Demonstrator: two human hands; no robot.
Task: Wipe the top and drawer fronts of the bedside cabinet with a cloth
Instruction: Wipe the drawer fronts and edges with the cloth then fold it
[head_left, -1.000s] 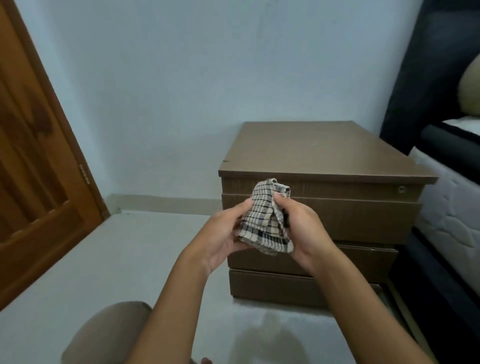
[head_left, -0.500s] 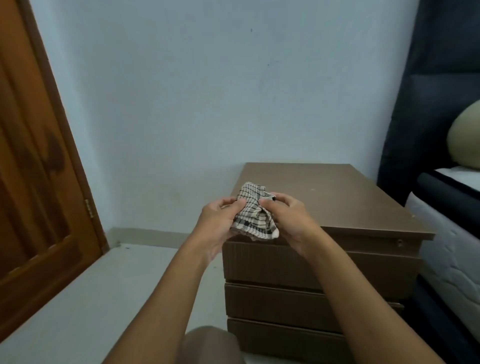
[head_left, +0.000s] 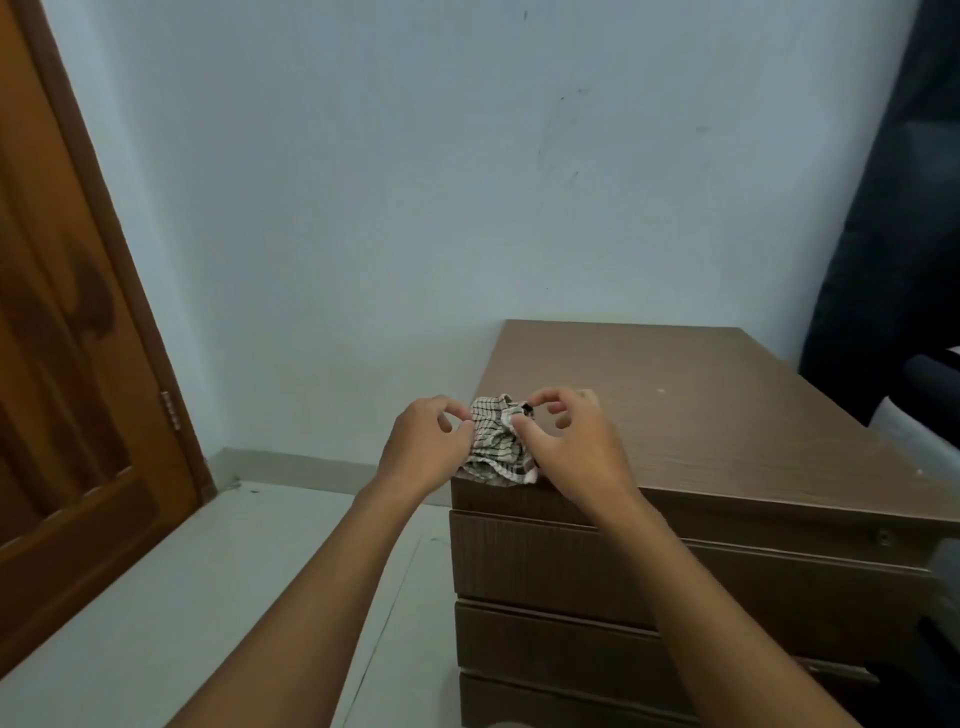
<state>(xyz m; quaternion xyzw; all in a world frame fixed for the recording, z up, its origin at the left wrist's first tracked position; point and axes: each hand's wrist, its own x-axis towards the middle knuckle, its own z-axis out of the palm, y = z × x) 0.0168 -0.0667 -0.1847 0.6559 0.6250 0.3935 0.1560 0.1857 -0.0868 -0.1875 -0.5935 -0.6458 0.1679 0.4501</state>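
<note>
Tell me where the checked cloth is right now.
In the head view, the checked cloth sits bunched on the cabinet top's front-left corner, between the left hand and right hand.

A plain pale blue painted wall (head_left: 415, 182) fills the back of the room. A brown panelled wooden door (head_left: 62, 364) stands at left, above a light grey tiled floor (head_left: 182, 597). A dark upholstered headboard (head_left: 893, 234) rises at right.

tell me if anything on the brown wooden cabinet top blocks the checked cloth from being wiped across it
Nothing visible does. The checked cloth sits bunched at the near left corner of the brown wooden cabinet top, with the left hand and right hand on it. The surface beyond holds only a few pale specks.
</note>
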